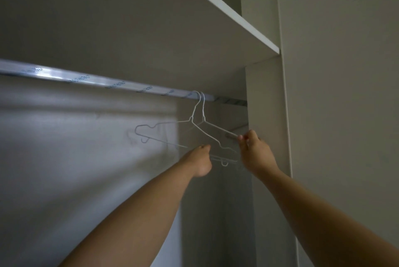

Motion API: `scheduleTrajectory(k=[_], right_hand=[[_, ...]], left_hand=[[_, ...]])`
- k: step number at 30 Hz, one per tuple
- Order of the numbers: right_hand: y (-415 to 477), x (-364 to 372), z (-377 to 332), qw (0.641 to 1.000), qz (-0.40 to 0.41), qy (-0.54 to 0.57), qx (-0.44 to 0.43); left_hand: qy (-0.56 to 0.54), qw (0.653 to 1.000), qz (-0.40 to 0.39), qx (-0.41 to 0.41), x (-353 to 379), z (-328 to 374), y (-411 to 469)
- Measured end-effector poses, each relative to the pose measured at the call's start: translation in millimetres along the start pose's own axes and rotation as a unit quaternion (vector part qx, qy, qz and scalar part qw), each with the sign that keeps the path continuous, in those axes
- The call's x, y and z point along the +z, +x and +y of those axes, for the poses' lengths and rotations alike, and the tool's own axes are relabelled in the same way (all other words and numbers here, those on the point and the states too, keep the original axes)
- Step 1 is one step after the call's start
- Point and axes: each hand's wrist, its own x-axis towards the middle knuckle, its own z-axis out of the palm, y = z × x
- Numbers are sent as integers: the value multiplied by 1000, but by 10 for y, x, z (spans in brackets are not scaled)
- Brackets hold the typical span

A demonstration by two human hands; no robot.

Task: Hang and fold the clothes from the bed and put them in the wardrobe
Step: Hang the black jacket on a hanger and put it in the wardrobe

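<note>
Wardrobe (265, 115) interior, viewed from below: a film-wrapped rail (86, 79) runs under a white shelf (216, 7). Two bare white wire hangers hook over the rail side by side near its right end. No clothes and no bed appear in this view.

We label the one hooked further left the first hanger (207, 135) and its neighbour the second hanger (220, 127). The left hand (200, 160) reaches up with its fingers gathered together and curled on the lower bar of the first hanger. The right hand (254, 152) pinches the right shoulder tip of the second hanger between thumb and forefinger; we cannot tell how its remaining fingers lie.

We judge both hangers to be very light, thin and springy, so they are likely to swing, twist and snag on each other's small notches and loops. Their coated wire probably slides easily along the film. The steadiest hold is at the neck just below the hook, or on the lower bar. A tip pinch will only steer, and lifting the hook clear of the rail calls for an upward move.
</note>
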Motion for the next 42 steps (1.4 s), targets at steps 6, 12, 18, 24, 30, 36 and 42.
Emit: scheduleTrajectory(k=[6, 12, 18, 24, 30, 36, 42], right_hand=[[-12, 49, 105, 999, -31, 27, 18], [-8, 29, 152, 999, -30, 12, -1], [13, 51, 284, 997, -18, -71, -3], [43, 157, 282, 995, -1, -97, 7], [70, 155, 259, 995, -2, -101, 23], [29, 114, 142, 992, -30, -106, 60], [-136, -35, -151, 985, 109, 134, -15]], left_hand=[[13, 1000, 6, -6, 105, -82, 127], [51, 998, 30, -7, 129, -80, 277], [73, 991, 113, -27, 224, -160, 231], [93, 966, 237, -48, 111, -432, 50], [15, 952, 297, -66, -153, -689, -77], [-41, 949, 310, -42, -319, -720, -296], [-49, 949, 310, 22, -387, -600, -537]])
